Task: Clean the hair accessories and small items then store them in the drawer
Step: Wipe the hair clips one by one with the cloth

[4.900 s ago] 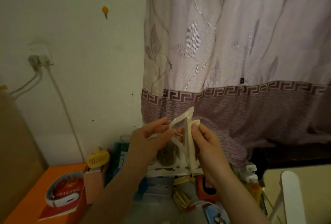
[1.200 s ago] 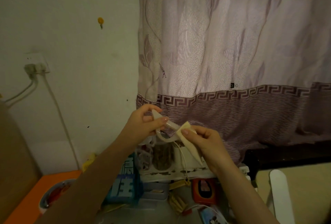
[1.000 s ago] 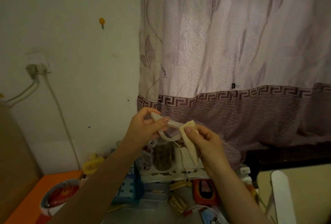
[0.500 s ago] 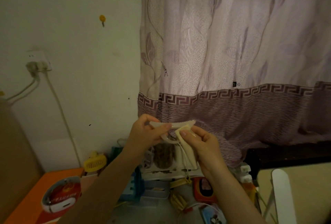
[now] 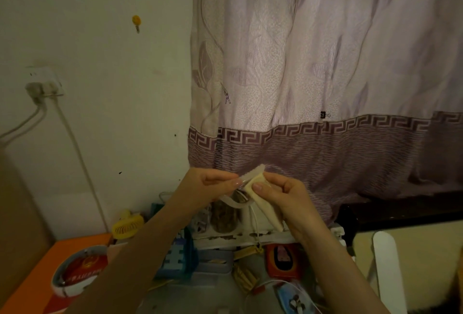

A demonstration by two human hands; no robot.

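Note:
A pale, translucent hair clip [image 5: 234, 202] is held up in front of the curtain, and my left hand [image 5: 208, 187] pinches it between thumb and fingers. My right hand [image 5: 283, 194] grips a folded cream wiping cloth [image 5: 263, 201] and presses its top edge against the clip beside my left fingertips. The cloth's long tail hangs down past my right palm. The part of the clip under the cloth is hidden.
Below my hands lies a cluttered surface: a jar with dark contents [image 5: 224, 216], a white shelf rail [image 5: 250, 237], a blue box [image 5: 178, 258], a red-orange case [image 5: 283, 261], a yellow mini fan [image 5: 127, 226], a white neck device [image 5: 75, 271] on an orange table [image 5: 40, 266]. A patterned curtain [image 5: 325, 75] hangs behind.
The cloth has slid along the clip toward my left fingertips, and both hands have drawn closer together. The clip has turned from upright to roughly level.

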